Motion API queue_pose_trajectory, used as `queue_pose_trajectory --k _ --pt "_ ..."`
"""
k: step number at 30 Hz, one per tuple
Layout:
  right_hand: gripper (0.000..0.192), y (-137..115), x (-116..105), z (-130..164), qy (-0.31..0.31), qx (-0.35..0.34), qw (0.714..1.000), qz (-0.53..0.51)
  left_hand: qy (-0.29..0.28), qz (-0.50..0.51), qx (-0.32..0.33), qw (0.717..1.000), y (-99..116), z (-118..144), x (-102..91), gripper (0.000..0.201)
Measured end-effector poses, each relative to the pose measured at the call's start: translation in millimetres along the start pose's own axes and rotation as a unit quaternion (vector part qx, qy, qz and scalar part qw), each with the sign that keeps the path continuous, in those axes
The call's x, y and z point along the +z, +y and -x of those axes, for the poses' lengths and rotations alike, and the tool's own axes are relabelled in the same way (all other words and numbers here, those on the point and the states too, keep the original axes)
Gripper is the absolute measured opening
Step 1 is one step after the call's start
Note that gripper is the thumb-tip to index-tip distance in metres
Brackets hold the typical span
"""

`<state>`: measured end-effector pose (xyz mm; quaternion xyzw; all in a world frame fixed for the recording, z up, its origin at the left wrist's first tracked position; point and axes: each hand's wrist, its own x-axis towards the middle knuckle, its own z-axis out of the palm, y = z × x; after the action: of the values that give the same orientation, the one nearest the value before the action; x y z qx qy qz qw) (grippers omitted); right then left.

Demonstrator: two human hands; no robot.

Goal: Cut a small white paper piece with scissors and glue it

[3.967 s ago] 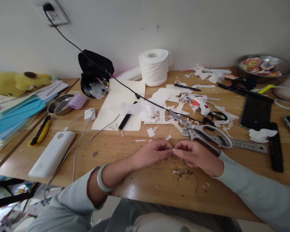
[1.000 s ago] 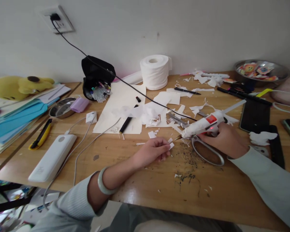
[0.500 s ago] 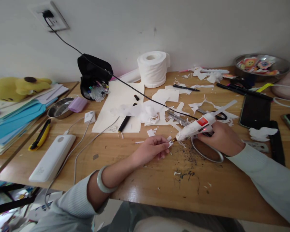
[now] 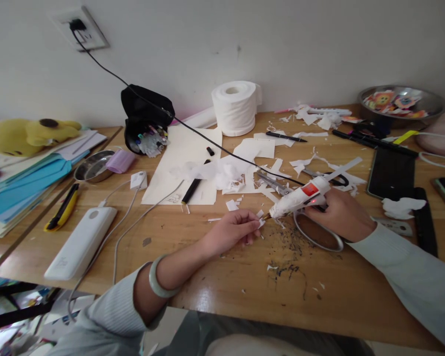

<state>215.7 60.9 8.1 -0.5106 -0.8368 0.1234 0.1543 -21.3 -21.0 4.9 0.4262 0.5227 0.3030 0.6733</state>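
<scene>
My glossy wooden desk carries a white rectangular power bank, a yellow-black utility knife, a white toilet-paper roll, big steel scissors and scattered white paper scraps.

A white glue gun (red label on its side) meets a white paper scrap over the tan wooden table.

We see a toilet paper roll by the wall, a white power bank, a yellow utility knife, and a steel bowl of stickers.
</scene>
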Motion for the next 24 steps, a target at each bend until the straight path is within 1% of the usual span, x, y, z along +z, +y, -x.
queue_pose_trajectory --k 8,15,17,19,22,24 --pt "0.012 -2 -2 -1 -0.008 0.000 1.000 0.006 0.001 0.018 0.006 1.000 0 0 0.9 0.025" --pt "0.015 0 0 1 0.012 0.009 1.000 -0.011 0.012 0.029 0.003 1.000 1 1 0.7 0.025" --pt "0.021 -2 -2 1 0.022 0.025 0.999 -0.016 0.019 0.031 0.000 0.999 2 2 1.0 0.025" --pt "0.029 -5 -5 -1 0.033 0.057 0.998 -0.018 0.022 0.033 -0.004 0.999 2 2 1.1 0.026" --pt "0.049 -7 -11 -8 0.054 0.119 0.991 -0.037 0.017 0.032 -0.006 0.999 3 2 1.1 0.028" --pt "0.059 -5 -13 -14 0.064 0.145 0.985 -0.063 0.011 0.030 -0.005 0.999 3 2 1.1 0.029"
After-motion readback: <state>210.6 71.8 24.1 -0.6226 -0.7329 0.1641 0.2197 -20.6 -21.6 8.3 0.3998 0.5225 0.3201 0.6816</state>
